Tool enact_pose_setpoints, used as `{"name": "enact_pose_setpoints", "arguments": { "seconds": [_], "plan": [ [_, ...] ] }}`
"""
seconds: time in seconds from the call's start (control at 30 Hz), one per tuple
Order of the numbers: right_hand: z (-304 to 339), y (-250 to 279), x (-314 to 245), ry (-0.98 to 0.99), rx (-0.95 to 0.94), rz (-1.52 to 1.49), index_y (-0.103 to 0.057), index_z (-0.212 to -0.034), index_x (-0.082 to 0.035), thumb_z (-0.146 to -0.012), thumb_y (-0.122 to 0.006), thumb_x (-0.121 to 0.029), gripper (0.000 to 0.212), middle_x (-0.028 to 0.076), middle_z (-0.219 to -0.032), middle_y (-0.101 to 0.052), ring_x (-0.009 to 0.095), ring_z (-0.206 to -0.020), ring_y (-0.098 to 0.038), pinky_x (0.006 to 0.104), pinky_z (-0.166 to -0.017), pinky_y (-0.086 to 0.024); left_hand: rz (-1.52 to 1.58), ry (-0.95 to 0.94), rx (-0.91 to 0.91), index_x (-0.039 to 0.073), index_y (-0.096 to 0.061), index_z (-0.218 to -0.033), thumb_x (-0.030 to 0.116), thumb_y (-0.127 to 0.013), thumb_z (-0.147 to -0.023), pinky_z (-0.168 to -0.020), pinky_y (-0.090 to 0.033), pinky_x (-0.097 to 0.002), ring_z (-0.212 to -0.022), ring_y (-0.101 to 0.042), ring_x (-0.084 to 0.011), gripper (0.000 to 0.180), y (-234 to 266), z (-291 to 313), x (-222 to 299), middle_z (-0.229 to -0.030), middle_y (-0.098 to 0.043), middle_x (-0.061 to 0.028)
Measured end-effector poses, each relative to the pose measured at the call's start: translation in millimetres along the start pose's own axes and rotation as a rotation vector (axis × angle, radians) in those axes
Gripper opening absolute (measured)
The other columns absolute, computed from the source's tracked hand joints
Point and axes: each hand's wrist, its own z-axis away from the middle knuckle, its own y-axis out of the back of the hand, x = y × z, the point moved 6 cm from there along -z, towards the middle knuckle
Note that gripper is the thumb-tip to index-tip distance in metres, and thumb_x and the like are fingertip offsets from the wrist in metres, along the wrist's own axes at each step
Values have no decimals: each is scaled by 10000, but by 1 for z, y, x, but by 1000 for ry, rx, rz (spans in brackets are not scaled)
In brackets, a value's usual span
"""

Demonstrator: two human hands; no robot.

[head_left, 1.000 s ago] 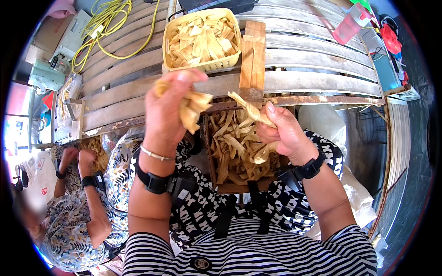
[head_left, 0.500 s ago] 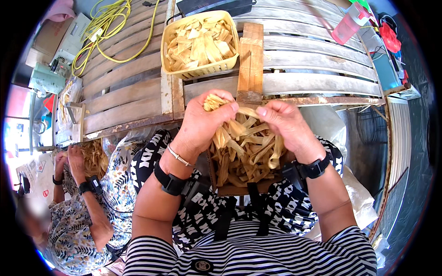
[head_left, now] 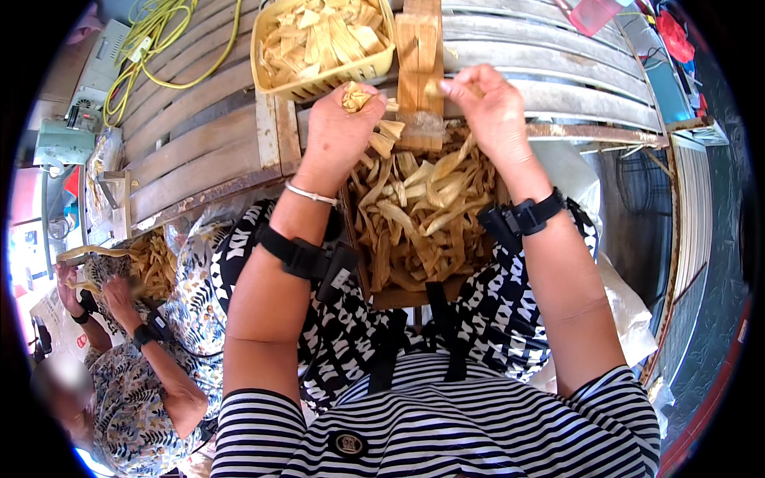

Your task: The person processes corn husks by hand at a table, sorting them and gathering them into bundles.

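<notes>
My left hand (head_left: 339, 135) is closed round a bundle of dried yellow strips (head_left: 386, 137), whose ends stick out at both sides of the fist. To its right, my right hand (head_left: 496, 111) pinches a small brownish piece of strip (head_left: 434, 88) between thumb and fingers, in front of an upright wooden block (head_left: 420, 64). Below both hands a box (head_left: 398, 299) between my knees holds a heap of long, curled, tan dried strips (head_left: 426, 215). Just beyond my left hand stands a yellow plastic basket (head_left: 319, 80) full of flat, shorter pieces.
The slatted wooden table (head_left: 199, 119) has a rusty metal edge. A yellow cable (head_left: 151, 48) lies coiled at the far left, and a pink bottle (head_left: 594, 14) is at the far right. At the left, another person's hands (head_left: 119, 299) work over a similar heap of strips.
Both hands have moved apart and away from me, toward the table. The right hand has drawn off from the left hand's bundle. The view has shifted, and the other person now lifts a long strip.
</notes>
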Motion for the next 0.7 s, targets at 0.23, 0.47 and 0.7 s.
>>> {"name": "enact_pose_setpoints", "arguments": {
  "seconds": [0.23,0.47,0.7],
  "plan": [
    [18,12,-34,45,-178,-627,-619,-830,-74,-793,-711,-122,111,-39,-724,-616,3,-629,-502,164,-543,-410,-378,-465,-354,9,-646,-961,293,-680,-811,-712,-479,-260,-760,-603,-129,323,-10,49,20,-811,-659,-49],
    [63,-19,-78,588,-385,-78,-591,-725,-105,-744,-740,-174,165,9,-607,-567,78,-564,-553,254,-500,-455,286,111,-115,27,-664,-896,156,-536,-877,-516,-412,-211,-562,-489,-64,183,-23,49,-4,-687,-600,7],
    [48,12,-66,176,-314,-485,-628,-734,-48,-838,-673,-194,185,-32,-595,-538,7,-592,-473,184,-499,-380,318,100,-1093,-43,-614,-1050,244,-600,-884,-404,-295,-175,-426,-395,-20,332,-54,105,36,-549,-502,44]
  ]
}}
